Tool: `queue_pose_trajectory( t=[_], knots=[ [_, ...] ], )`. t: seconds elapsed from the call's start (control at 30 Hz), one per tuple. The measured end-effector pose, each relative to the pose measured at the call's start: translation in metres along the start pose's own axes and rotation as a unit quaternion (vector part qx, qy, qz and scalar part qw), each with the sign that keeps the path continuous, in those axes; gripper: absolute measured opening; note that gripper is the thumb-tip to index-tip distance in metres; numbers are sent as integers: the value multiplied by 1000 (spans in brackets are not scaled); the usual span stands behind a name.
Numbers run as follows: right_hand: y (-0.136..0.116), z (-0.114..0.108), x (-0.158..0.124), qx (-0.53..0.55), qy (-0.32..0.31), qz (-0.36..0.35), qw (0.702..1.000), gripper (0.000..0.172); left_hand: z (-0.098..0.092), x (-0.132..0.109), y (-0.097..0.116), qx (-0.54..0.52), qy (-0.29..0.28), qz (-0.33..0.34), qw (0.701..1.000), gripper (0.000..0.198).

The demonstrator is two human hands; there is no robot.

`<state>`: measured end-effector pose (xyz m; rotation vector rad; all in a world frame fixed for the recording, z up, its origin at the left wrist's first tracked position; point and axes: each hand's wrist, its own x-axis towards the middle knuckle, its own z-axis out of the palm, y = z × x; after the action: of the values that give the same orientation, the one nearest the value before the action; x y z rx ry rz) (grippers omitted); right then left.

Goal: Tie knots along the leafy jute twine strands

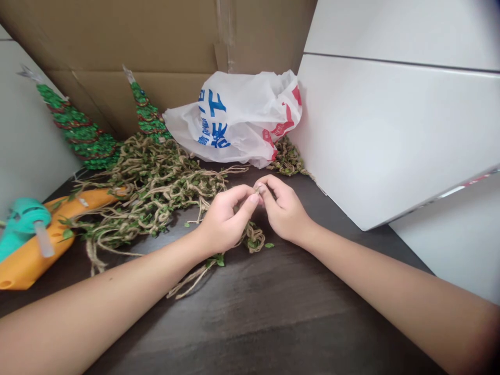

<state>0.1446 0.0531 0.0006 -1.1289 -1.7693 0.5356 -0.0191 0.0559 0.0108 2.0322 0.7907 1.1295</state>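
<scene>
A: Grip?
B: Your left hand (221, 224) and right hand (285, 208) are almost closed, both pinching a jute twine end (258, 190) just below the plastic bag (234, 117)
A: Good, hold that pinch tight

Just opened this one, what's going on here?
A person's left hand and right hand meet above a dark wood tabletop, pinching a small end of what looks like jute twine between their fingertips. A tangled pile of leafy jute garland lies to the left of the hands, with a loose loop below them. Two green sequinned cone trees and a white plastic bag sit behind it.
</scene>
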Motion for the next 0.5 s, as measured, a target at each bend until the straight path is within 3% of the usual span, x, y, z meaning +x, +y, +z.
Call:
queue_pose_trajectory(
  t=[0.23,0.37,0.5],
  knots=[
    [1,2,-2,-13,-50,-11,999,25,3,-4,-8,-24,23,-11,999,27],
    [1,3,-2,-8,-49,-7,999,23,5,-4,-11,34,5,-17,999,34],
    [-2,2,-2,-21,-70,-21,997,18,5,-2,-12,88,25,-1,996,36]
  ],
)
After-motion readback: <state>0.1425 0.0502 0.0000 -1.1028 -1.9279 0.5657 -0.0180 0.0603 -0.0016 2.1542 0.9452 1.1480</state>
